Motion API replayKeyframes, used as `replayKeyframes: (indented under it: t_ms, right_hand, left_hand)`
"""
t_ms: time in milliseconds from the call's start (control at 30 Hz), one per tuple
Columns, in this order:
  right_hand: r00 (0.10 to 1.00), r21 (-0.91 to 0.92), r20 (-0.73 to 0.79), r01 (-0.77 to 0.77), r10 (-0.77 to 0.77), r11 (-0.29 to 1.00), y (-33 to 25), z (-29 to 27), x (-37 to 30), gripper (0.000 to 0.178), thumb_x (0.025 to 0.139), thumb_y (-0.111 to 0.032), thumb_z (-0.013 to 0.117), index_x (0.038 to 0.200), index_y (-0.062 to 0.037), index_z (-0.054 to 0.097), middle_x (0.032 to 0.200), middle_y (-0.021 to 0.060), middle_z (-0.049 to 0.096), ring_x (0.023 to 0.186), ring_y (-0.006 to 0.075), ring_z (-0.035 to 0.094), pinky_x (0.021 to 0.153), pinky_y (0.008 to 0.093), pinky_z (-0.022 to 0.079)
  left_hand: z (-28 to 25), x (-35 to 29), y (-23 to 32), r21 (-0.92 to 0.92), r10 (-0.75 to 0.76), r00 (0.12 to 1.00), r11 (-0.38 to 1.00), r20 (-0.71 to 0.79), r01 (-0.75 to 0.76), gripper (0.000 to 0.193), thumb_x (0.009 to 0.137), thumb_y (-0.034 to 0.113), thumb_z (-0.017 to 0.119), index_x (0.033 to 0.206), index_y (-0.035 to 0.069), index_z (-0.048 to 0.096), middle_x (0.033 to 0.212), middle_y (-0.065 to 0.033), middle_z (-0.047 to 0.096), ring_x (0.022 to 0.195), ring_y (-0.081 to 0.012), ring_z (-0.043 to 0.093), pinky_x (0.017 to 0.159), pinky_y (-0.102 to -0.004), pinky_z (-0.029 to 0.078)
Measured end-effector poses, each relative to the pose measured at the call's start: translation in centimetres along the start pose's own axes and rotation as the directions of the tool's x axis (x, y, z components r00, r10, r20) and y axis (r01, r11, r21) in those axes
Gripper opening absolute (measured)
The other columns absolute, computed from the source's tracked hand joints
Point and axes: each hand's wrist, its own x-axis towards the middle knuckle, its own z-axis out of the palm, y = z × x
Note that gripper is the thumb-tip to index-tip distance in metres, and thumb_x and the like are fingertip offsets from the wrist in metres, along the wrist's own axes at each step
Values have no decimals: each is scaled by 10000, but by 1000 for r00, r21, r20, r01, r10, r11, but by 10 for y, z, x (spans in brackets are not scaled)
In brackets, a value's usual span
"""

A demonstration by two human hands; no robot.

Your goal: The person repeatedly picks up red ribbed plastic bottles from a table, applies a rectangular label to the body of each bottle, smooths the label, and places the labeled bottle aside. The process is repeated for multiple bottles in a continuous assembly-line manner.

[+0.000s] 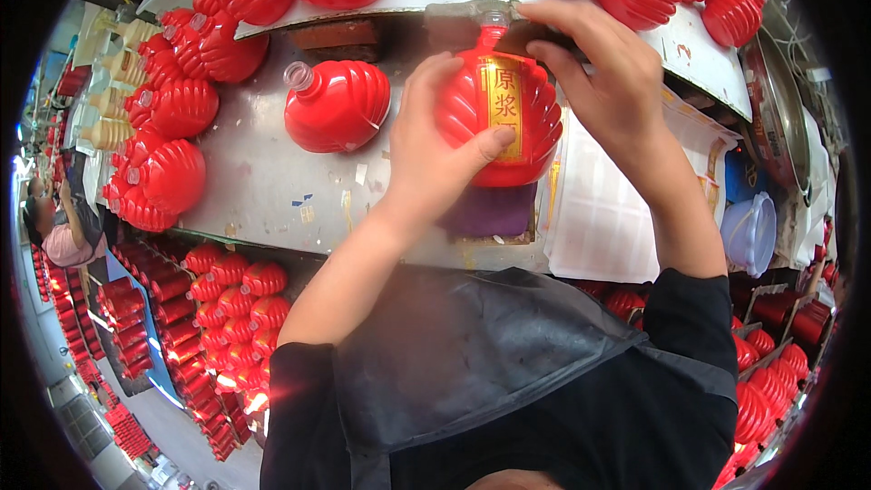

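The workshop around me is packed with red bottles, racked below on both sides. A metal bench (pixel 263 191) runs under both hands; a white tray (pixel 603 209) lies below the right fingers, and a spare bottle (pixel 340 104) lies left of the left ones.

The bottle (pixel 541 132) in hand is between the two hands, over a purple pad (pixel 494 209), its long axis pointing away from the body, neck outermost. The left hand (pixel 422 150) is nearer the belly, its fingers along the left flank and thumb pressed across the front, gripping it. The right hand (pixel 617 73) is nearer the neck (pixel 493 20), thumb and forefinger spread; whether they touch it I can't tell.

It's glossy, swollen and ribbed like a shell, with a clear mouth just left of the right fingertips and a gold label (pixel 506 109) down its front.
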Motion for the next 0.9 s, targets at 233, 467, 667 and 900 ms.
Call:
replayKeyframes:
  t_ms: [233,467,667,900]
  right_hand:
    - [848,71,199,487,-491,870,-30,-5,-77,100,840,-123,753,932,-88,776,997,77,780,951,249,759,746,357,581]
    - [998,149,13,58,-61,987,-31,-12,-72,226,752,20,818,931,-79,723,1006,70,773,914,234,751,766,363,573]
    - [950,256,169,215,-262,943,-45,-1,-58,298,758,-8,777,1048,-72,755,1005,96,763,869,248,746,731,378,575]
    - [990,1,140,-18,18,1000,12,10,6,248,901,-111,715,1133,-22,706,967,204,726,876,406,710,771,460,577]
  left_hand:
    - [-4,1,-13,-143,42,998,989,49,-35,481,1098,192,550,1528,1,448,1495,-105,503,1392,-188,467,1207,-343,343]
    - [-6,0,-8,-197,-23,996,980,85,39,486,1103,181,537,1542,5,424,1488,-96,495,1387,-180,457,1205,-338,342]
    - [-6,2,-1,-321,-80,996,943,44,90,532,1090,178,551,1567,20,375,1505,-112,477,1392,-201,456,1203,-349,347]
    - [-10,24,10,-215,-154,974,958,168,189,593,935,165,742,1419,0,443,1377,-129,539,1294,-184,523,1135,-350,420]
